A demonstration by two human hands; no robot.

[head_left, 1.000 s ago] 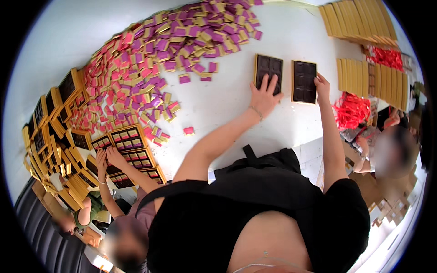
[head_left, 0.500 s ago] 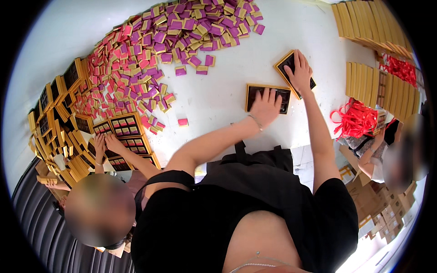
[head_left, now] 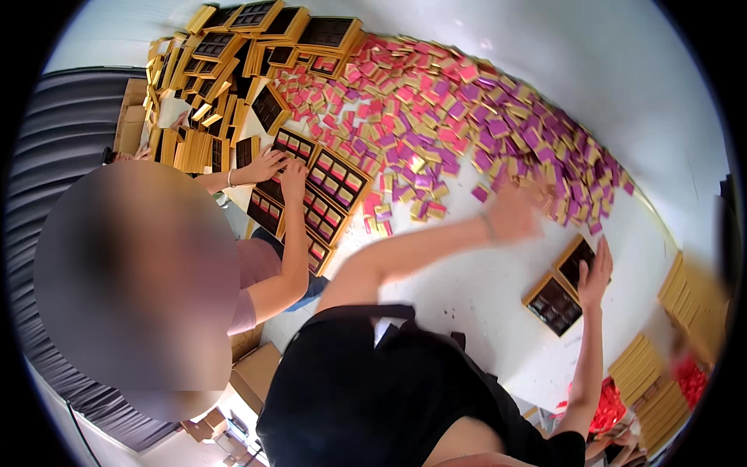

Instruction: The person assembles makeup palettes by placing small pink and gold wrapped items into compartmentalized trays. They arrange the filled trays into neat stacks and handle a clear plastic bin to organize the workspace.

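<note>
My left hand [head_left: 513, 214], smeared by motion, hangs over the near edge of the heap of small gold squares with purple bands [head_left: 537, 148]. Whether its fingers hold a square cannot be made out. On the right, my right hand [head_left: 595, 274] lies with fingers stretched along the right side of a gold-rimmed box with a dark insert [head_left: 573, 258]. That box is partly covered by the hand. Against its lower left side sits a second gold-rimmed box [head_left: 553, 305], whose dark compartments show no squares.
Squares with pink bands [head_left: 373, 78] spread leftward. A co-worker's hands [head_left: 282, 170] are over filled boxes [head_left: 336, 177] at the left; stacked boxes [head_left: 257, 47] stand behind. Gold boxes [head_left: 638, 366] and red ribbons [head_left: 607, 409] lie at the lower right.
My view has swung left. My left hand has lifted off the nearer box and moved over to the heap. My right hand stays at the other box, now along its side.
</note>
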